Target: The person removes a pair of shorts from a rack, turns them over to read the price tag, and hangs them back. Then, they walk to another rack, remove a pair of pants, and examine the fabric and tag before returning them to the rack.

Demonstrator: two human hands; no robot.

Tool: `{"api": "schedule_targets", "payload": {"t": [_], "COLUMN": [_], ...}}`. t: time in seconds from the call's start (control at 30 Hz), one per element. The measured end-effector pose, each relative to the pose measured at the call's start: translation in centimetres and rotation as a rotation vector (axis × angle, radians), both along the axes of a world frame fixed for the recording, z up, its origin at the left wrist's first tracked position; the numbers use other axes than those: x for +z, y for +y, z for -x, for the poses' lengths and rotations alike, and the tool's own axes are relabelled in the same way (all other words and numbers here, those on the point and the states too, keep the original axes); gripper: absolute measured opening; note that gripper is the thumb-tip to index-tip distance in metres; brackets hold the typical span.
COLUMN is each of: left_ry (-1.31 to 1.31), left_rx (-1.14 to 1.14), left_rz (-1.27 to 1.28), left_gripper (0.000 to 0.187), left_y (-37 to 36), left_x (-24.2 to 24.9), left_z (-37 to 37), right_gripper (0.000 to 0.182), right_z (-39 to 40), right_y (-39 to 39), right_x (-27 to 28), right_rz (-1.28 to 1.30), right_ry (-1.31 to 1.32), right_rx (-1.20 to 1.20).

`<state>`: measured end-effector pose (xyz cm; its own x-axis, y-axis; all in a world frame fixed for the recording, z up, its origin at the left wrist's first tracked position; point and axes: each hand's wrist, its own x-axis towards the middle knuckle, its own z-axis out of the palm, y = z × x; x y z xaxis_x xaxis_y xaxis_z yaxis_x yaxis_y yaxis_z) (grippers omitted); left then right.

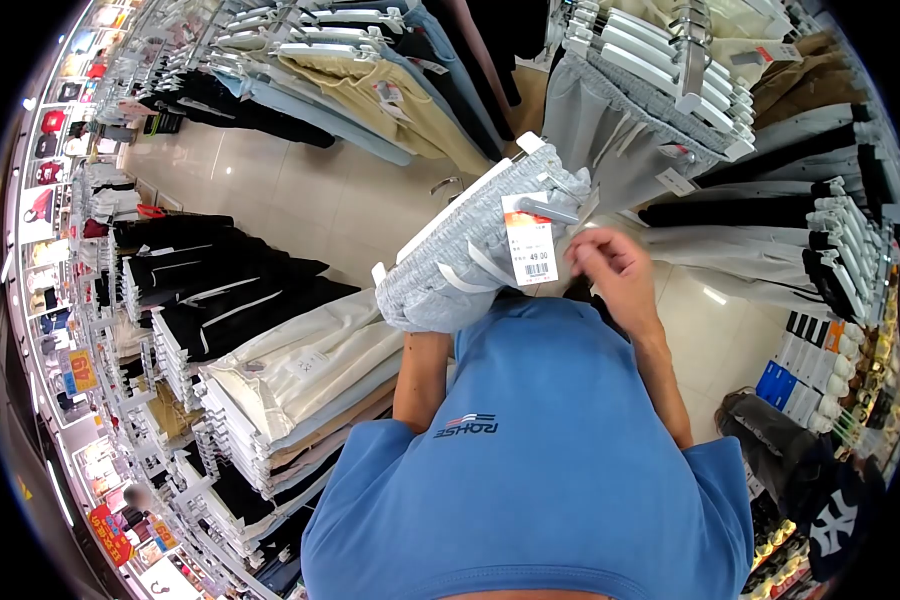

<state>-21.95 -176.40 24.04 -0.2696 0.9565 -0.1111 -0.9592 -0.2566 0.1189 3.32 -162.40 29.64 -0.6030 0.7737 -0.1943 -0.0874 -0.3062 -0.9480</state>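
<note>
Grey knit trousers (460, 250) with a drawstring waist hang from a white hanger (455, 215) in front of my chest. My left forearm (425, 375) runs up beneath them; the trousers hide that hand, which bears them from below. A white and orange price tag (530, 245) marked 49.00 lies over the fabric, beside a grey security tag (550, 211). Just right of the price tag is my right hand (618, 275), its fingers curled and thumb close to the forefinger. Whether anything thin is between those fingertips is too small to tell.
More grey trousers (610, 110) hang on a rack right ahead. Beige trousers (370, 95) and jeans hang at the far left. Black trousers (235, 285) and cream trousers (300, 365) line the left side. Boxed goods (805, 370) and a dark cap (835, 520) are at the right.
</note>
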Motion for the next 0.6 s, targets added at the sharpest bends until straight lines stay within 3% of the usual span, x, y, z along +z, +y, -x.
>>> {"api": "schedule_targets", "payload": {"t": [0.1,0.23,0.37,0.57,0.6], "left_ry": [0.004,0.001,0.011,0.019,0.022], "left_rx": [0.009,0.011,0.020,0.045,0.050], "left_rz": [0.000,0.008,0.012,0.004,0.006], "left_gripper": [0.067,0.068,0.068,0.069,0.069], "left_y": [0.0,0.1,0.1,-0.1,-0.1], "left_x": [-0.2,-0.5,-0.3,-0.1,0.0], "left_z": [0.3,0.7,1.3,1.6,1.6], "right_gripper": [0.026,0.039,0.038,0.041,0.040], "right_z": [0.0,-0.4,0.1,0.7,0.6], "right_y": [1.5,2.7,2.2,2.8,2.8], "right_x": [-1.1,-2.0,-2.8,-3.6,-3.7], "right_rz": [-0.072,-0.173,-0.128,-0.409,-0.345], "right_ry": [-0.016,-0.149,-0.090,-0.211,-0.204], "right_rx": [-0.291,-0.218,-0.158,-0.156,-0.115]}}
